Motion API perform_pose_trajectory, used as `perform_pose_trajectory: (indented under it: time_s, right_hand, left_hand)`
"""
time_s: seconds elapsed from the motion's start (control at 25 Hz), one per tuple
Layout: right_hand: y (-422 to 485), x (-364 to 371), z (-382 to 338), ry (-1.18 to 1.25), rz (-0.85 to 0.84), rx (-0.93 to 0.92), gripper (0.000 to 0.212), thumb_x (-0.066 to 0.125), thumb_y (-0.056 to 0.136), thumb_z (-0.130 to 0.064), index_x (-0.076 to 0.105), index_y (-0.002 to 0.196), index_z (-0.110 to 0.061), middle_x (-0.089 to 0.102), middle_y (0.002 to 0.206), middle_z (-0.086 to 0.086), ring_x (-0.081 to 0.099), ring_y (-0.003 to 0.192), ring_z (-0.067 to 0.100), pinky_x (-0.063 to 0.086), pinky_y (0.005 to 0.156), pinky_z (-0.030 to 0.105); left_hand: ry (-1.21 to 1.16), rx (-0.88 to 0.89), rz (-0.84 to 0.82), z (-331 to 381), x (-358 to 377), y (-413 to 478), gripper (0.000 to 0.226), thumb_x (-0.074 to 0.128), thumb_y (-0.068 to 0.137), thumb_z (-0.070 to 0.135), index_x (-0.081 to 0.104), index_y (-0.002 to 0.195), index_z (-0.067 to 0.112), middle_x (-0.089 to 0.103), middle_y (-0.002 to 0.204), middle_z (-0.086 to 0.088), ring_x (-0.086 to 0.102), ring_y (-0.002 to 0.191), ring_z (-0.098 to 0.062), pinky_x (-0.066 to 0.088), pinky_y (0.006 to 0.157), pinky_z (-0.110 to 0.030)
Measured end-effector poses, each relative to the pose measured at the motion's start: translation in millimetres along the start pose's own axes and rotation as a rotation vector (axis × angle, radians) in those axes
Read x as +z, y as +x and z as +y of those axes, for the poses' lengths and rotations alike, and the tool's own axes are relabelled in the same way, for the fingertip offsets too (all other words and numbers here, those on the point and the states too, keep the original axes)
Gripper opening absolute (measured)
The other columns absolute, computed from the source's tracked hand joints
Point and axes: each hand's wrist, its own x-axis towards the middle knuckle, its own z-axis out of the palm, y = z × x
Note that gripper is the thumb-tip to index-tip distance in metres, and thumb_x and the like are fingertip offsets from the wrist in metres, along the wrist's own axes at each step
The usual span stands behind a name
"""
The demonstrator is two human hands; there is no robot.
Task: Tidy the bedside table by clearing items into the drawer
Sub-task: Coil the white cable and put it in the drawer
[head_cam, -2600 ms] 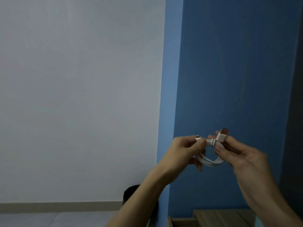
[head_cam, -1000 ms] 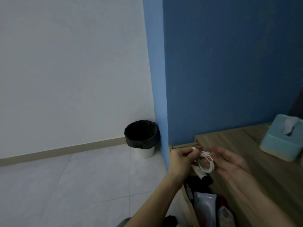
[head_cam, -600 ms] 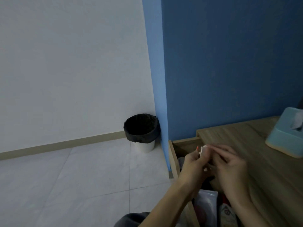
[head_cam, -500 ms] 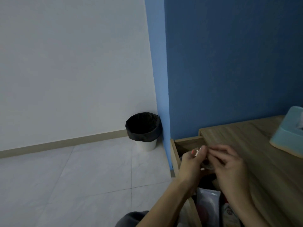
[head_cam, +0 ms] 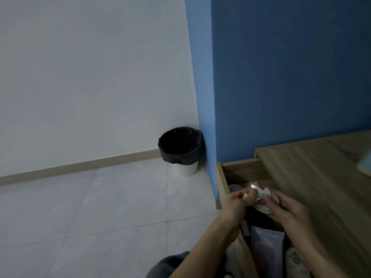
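Observation:
A coiled white charging cable (head_cam: 264,199) is held between both hands above the open wooden drawer (head_cam: 221,179). My left hand (head_cam: 236,205) pinches one plug end at the coil's left side. My right hand (head_cam: 289,212) grips the coil from the right and below. The drawer stands pulled out from the wooden bedside table (head_cam: 321,177) and holds several items, among them a clear pouch (head_cam: 267,243) and a dark object; most of its contents are hidden by my hands.
A bin with a black liner (head_cam: 180,150) stands on the tiled floor in the corner by the blue wall. A pale blue tissue box (head_cam: 366,166) shows at the table's right edge. My knee (head_cam: 170,265) is at the bottom.
My view and both hands have dropped from in front of the blue wall down to the open drawer, with the coiled cable still in both hands. The tissue box has slid toward the right edge.

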Motion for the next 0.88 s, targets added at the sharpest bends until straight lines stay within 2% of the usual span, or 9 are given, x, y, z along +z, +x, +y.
perform_pose_trajectory:
  time_s: [0.12, 0.2, 0.24, 0.32, 0.4, 0.52, 0.68, 0.8, 0.88]
  right_hand:
    - [13, -4, 10, -0.09, -0.033, 0.043, 0.065, 0.071, 0.037, -0.078, 0.071, 0.084, -0.034, 0.075, 0.092, -0.003, 0.069, 0.08, 0.01, 0.056, 0.071, 0.021]
    - [18, -4, 11, -0.038, -0.043, 0.115, 0.024, 0.072, 0.07, -0.044, 0.07, 0.089, -0.03, 0.073, 0.096, 0.005, 0.067, 0.079, 0.012, 0.056, 0.06, 0.018]
    - [23, -5, 15, -0.029, -0.057, 0.146, 0.017, 0.067, 0.077, -0.027, 0.068, 0.094, -0.026, 0.072, 0.095, 0.007, 0.066, 0.08, 0.014, 0.055, 0.056, 0.017]
    - [32, -11, 24, -0.033, -0.089, 0.206, 0.021, 0.064, 0.079, -0.014, 0.067, 0.1, -0.018, 0.073, 0.08, 0.0, 0.068, 0.071, 0.012, 0.053, 0.051, 0.014]
    - [39, -12, 28, -0.042, -0.13, 0.235, 0.017, 0.073, 0.073, -0.021, 0.07, 0.089, -0.017, 0.073, 0.061, -0.004, 0.068, 0.058, 0.004, 0.05, 0.046, 0.013]
    - [50, -14, 35, -0.063, -0.099, 0.255, 0.01, 0.067, 0.079, -0.008, 0.069, 0.088, -0.011, 0.072, 0.061, -0.003, 0.067, 0.057, 0.003, 0.049, 0.045, 0.014]
    - [59, -15, 47, -0.047, 0.036, 0.222, 0.02, 0.062, 0.081, 0.0, 0.067, 0.094, -0.014, 0.071, 0.083, 0.003, 0.066, 0.077, 0.012, 0.053, 0.053, 0.018]
    - [67, -11, 62, -0.069, 0.14, 0.118, 0.026, 0.065, 0.078, 0.001, 0.066, 0.099, -0.014, 0.072, 0.074, -0.005, 0.068, 0.066, 0.005, 0.054, 0.056, 0.013]
    - [73, -9, 67, -0.07, 0.152, 0.088, 0.026, 0.064, 0.078, 0.002, 0.066, 0.096, -0.017, 0.071, 0.061, -0.015, 0.066, 0.061, -0.003, 0.053, 0.056, 0.01]
  left_hand:
    - [0.102, 0.024, 0.034, -3, -7, 12, 0.027, 0.053, 0.095, 0.016, 0.064, 0.107, -0.006, 0.069, 0.078, 0.001, 0.067, 0.069, -0.004, 0.052, 0.063, -0.014]
    - [0.176, 0.059, 0.041, -4, -11, 20, 0.024, 0.054, 0.093, 0.009, 0.065, 0.106, -0.008, 0.068, 0.073, 0.004, 0.066, 0.065, -0.002, 0.052, 0.064, -0.014]
    - [0.228, 0.083, 0.042, -4, -12, 23, 0.023, 0.054, 0.093, 0.007, 0.065, 0.107, -0.006, 0.067, 0.075, 0.003, 0.066, 0.067, -0.001, 0.052, 0.066, -0.015]
    - [0.33, 0.15, 0.056, -7, -16, 33, 0.022, 0.056, 0.09, 0.003, 0.066, 0.108, -0.004, 0.065, 0.08, 0.002, 0.064, 0.071, 0.0, 0.051, 0.069, -0.015]
    - [0.407, 0.21, 0.062, -11, -18, 43, 0.023, 0.058, 0.086, 0.005, 0.068, 0.105, -0.005, 0.064, 0.087, -0.005, 0.063, 0.079, -0.009, 0.053, 0.074, -0.024]
    - [0.474, 0.23, 0.119, -16, -18, 57, 0.027, 0.062, 0.084, 0.012, 0.069, 0.107, 0.001, 0.06, 0.101, -0.015, 0.061, 0.093, -0.025, 0.053, 0.084, -0.039]
    - [0.476, 0.217, 0.154, -19, -19, 68, 0.028, 0.065, 0.086, 0.016, 0.068, 0.112, 0.007, 0.065, 0.11, -0.011, 0.065, 0.099, -0.021, 0.055, 0.086, -0.028]
    - [0.503, 0.198, 0.224, -17, -20, 75, 0.026, 0.068, 0.084, 0.019, 0.069, 0.107, 0.008, 0.07, 0.103, -0.006, 0.067, 0.094, -0.018, 0.056, 0.084, -0.032]
    - [0.607, 0.222, 0.228, -17, -26, 79, 0.021, 0.067, 0.084, 0.018, 0.068, 0.104, 0.01, 0.065, 0.093, 0.001, 0.064, 0.087, -0.012, 0.053, 0.077, -0.022]
